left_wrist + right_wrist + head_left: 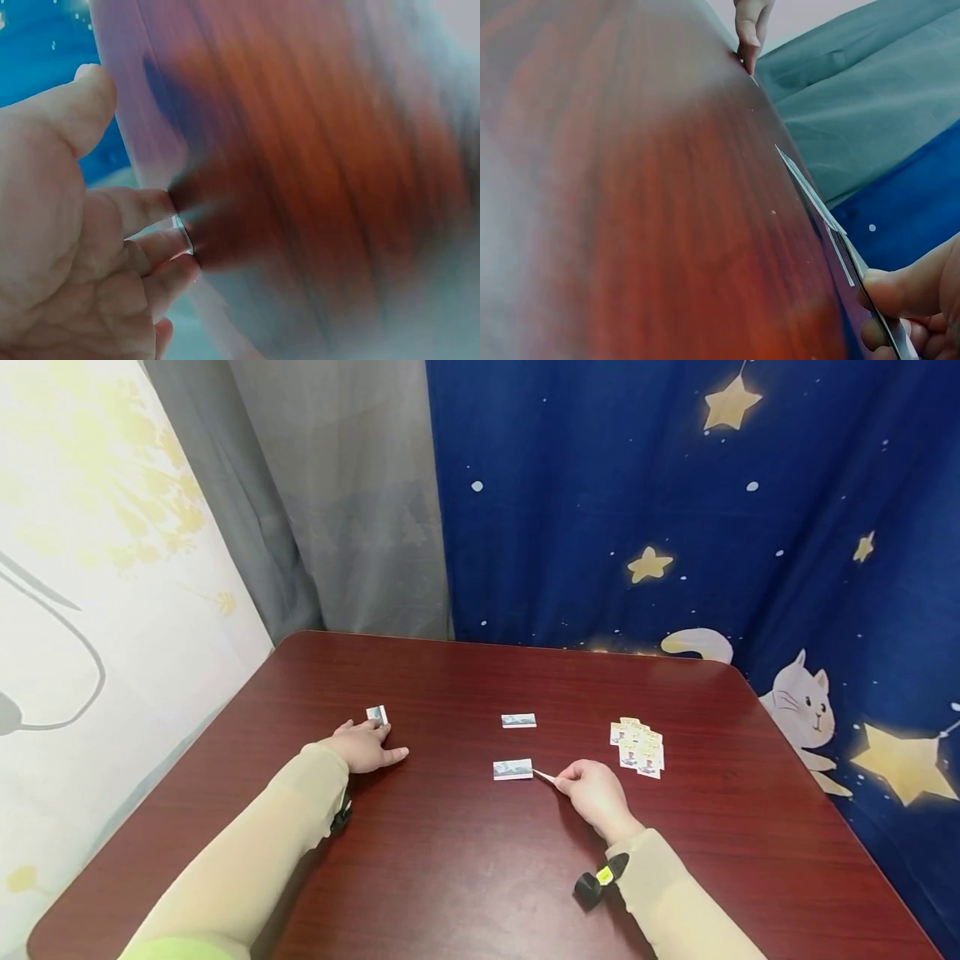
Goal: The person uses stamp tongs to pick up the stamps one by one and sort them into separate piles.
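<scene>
My left hand [362,747] lies spread at the left of the table, its fingertips at the lower edge of a small printed card [377,713]. In the left wrist view its fingers [161,244] are fairly straight, with a pale edge of the card by them. My right hand [595,792] pinches slim tweezers [545,776] between thumb and fingers. Their tips meet the right edge of a blue-and-white landscape card [513,769]. In the right wrist view this card [810,187] appears almost edge-on, slightly above the tabletop, at the end of the tweezers [874,304].
Another landscape card [518,721] lies farther back in the middle. Several overlapping yellow-and-white cards [637,748] are spread on the right. The dark red wooden table [435,860] has rounded corners, with blue and grey curtains [555,527] behind its far edge.
</scene>
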Demonstrator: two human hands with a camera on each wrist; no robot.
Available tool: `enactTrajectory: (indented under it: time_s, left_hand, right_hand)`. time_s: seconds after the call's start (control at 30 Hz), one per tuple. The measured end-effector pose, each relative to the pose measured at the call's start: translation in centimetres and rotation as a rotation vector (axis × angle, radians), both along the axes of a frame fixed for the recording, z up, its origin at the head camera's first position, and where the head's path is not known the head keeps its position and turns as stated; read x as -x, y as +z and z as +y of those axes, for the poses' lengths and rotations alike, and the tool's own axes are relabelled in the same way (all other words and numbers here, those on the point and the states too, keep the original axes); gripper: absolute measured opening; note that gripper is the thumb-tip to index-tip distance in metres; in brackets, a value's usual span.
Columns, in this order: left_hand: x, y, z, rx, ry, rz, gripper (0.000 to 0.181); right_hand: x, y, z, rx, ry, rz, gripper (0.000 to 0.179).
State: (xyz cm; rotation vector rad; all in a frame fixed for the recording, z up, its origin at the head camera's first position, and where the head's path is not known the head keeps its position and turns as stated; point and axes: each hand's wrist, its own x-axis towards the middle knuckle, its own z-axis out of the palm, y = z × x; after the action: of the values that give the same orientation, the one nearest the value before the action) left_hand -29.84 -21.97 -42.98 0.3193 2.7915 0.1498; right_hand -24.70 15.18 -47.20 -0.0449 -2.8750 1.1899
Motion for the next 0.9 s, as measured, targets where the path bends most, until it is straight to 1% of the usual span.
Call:
enactTrajectory:
  time_s: [0.07, 0.17, 0.27, 0.37, 0.6, 0.8, 0.9]
  left_hand:
    - [-0.4, 0.1, 0.6, 0.008, -0.02, 0.012, 0.077]
    - [-0.6, -0.1, 1.3, 0.02, -0.054, 0.036, 0.076]
    - [-0.9, -0.3, 1.9, 0.002, -0.082, 0.039, 0.075]
    - [-1.4, -0.4, 2.6, -0.023, -0.117, 0.031, 0.074]
    - [-2.7, -0.2, 4.5, -0.043, -0.235, 0.031, 0.071]
    - [-3.8, -0.6, 6.5, -0.063, -0.318, 0.026, 0.07]
    - [-4.4, -0.7, 7.3, -0.056, -0.364, 0.024, 0.072]
  right_hand:
    - [0.2, 0.1, 0.1, 0.017, -0.006, -0.005, 0.01]
    - [0.5, 0.2, 0.1, 0.037, -0.015, -0.015, 0.01]
    - [0.9, 0.4, 0.1, 0.044, -0.022, -0.026, 0.01]
    - [1.4, 0.6, 0.3, 0.054, -0.029, -0.034, 0.01]
    - [2.6, 0.9, 0.8, 0.087, -0.046, -0.038, 0.01]
    - [3.6, 1.0, 1.0, 0.139, -0.056, -0.048, 0.01]
    - [3.9, 1.1, 1.0, 0.155, -0.063, -0.047, 0.01]
